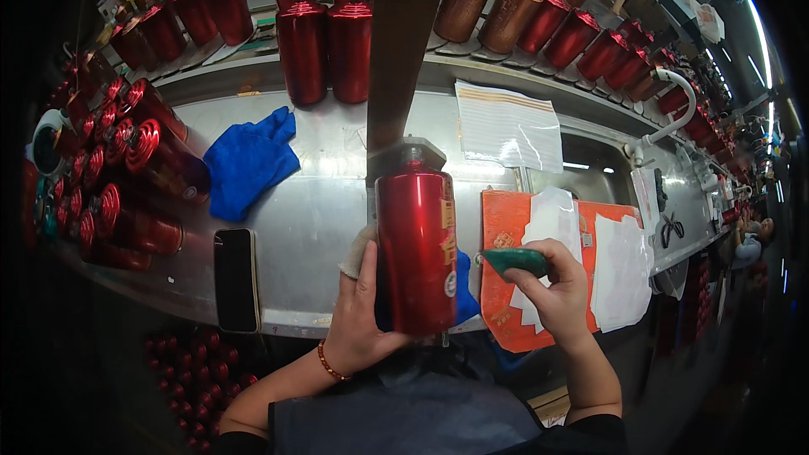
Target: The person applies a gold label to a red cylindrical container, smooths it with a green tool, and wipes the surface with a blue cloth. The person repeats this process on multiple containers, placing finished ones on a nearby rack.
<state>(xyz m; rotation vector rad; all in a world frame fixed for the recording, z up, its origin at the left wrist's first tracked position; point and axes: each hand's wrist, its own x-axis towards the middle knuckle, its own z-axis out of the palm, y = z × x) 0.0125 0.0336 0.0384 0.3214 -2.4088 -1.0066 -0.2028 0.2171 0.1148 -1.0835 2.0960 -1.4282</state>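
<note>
A glossy red bottle [414, 253] with gold lettering on its right side lies in front of me, neck pointing away. My left hand [363, 309] holds it from the left and below; a light cloth cover is on one finger, and a beaded bracelet circles the wrist. Between the thumb and fingers of my right hand [559, 284] is a flat green scraper-like piece [517, 261], apart from the bottle. Beneath that hand, white sheets [556, 218] lie on an orange plastic sheet [496, 227]. Part of a blue cloth [466, 291] shows behind the bottle.
Left on the metal bench [316, 202] are a blue cloth [253, 158], a black phone [235, 281] and several red bottles [167, 164]. A dark post [401, 31] rises beyond the held bottle. Farther right are a sink [591, 167], a curved tap [686, 91] and scissors [671, 229]. Bottles line the conveyor behind.
</note>
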